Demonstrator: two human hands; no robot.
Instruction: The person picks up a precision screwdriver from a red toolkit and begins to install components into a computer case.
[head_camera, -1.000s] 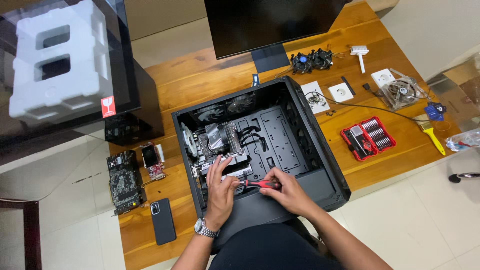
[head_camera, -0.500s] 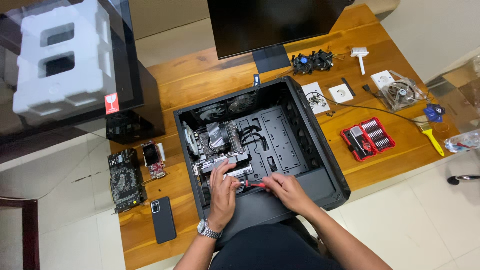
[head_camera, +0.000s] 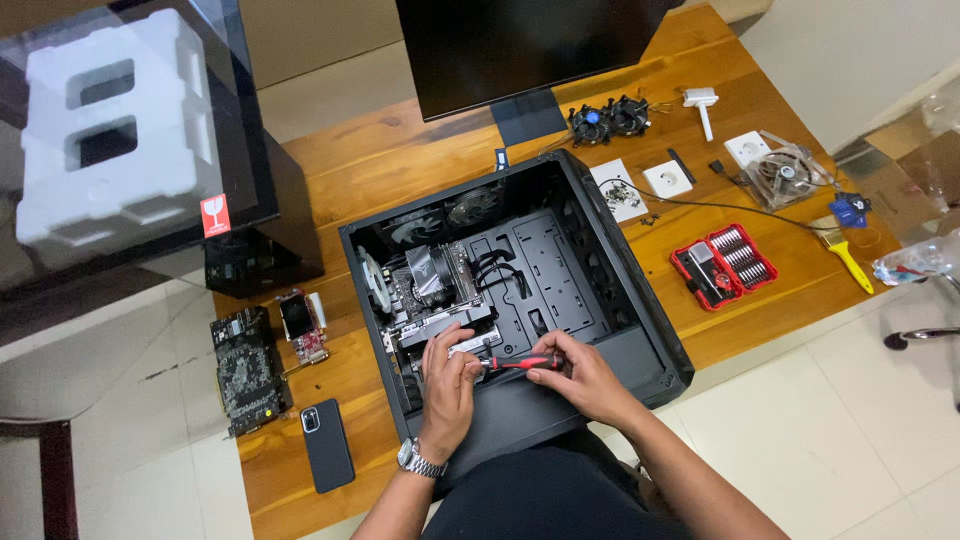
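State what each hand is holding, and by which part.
The right hand grips a red-handled screwdriver by its handle. The left hand rests at the tool's tip inside the open computer case; whether it pinches anything cannot be told.

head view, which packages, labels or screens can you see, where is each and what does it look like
Monitor: far edge of the desk, large dark rectangle, switched off.
Sticker: glass panel at left, small red square with a white symbol.
Foam packing block: behind that glass, white, with two cut-outs.
Phone: near left of the desk, dark slab, camera side up.
Bit set case: right of the computer case, red, open.

Dark monitor (head_camera: 510, 50); red sticker (head_camera: 214, 214) left
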